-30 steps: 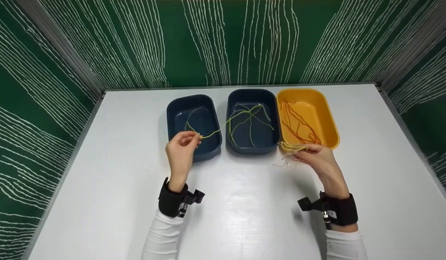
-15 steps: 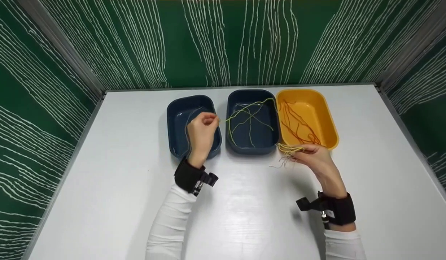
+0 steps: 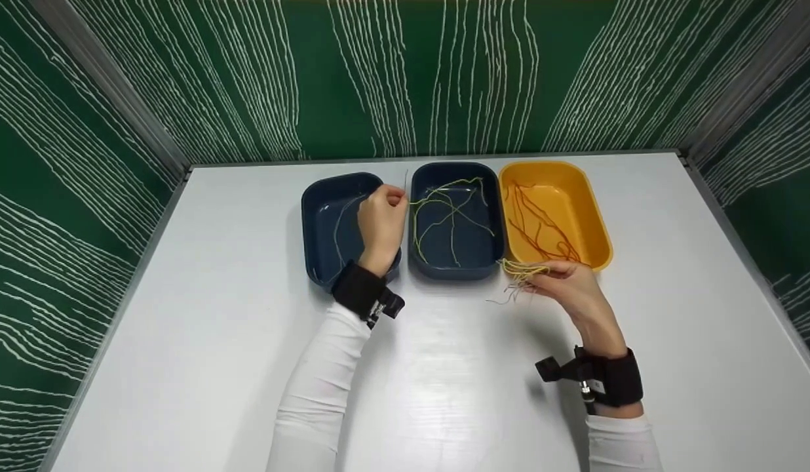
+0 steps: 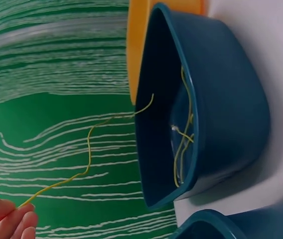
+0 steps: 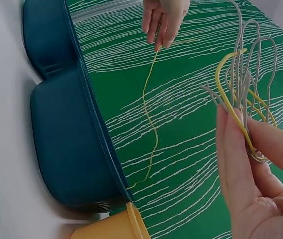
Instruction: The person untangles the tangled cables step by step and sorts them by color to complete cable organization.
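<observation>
My left hand [image 3: 381, 223] pinches one end of a thin yellow string [image 4: 88, 144] above the right side of the left blue bin [image 3: 316, 236]. The string's other end trails over the middle blue bin [image 3: 457, 271], where several yellow-green strings [image 3: 453, 236] lie loose. Close to the front of the yellow bin [image 3: 595, 242], my right hand [image 3: 572, 288] holds a looped bundle of yellow and grey strings [image 5: 220, 82] between thumb and fingers. Loose ends of this bundle hang toward the table.
Orange strings [image 3: 542, 216] lie in the yellow bin, which stands against the middle one. A thin greyish string [image 3: 336, 236] curves inside the left bin. All three bins sit on a white table [image 3: 438, 367], with green white-streaked panels [image 3: 431, 85] behind and at the sides.
My left hand has moved right and away from me, from over the left bin toward the middle one, drawing the yellow string along. The right hand has barely shifted and keeps its bundle.
</observation>
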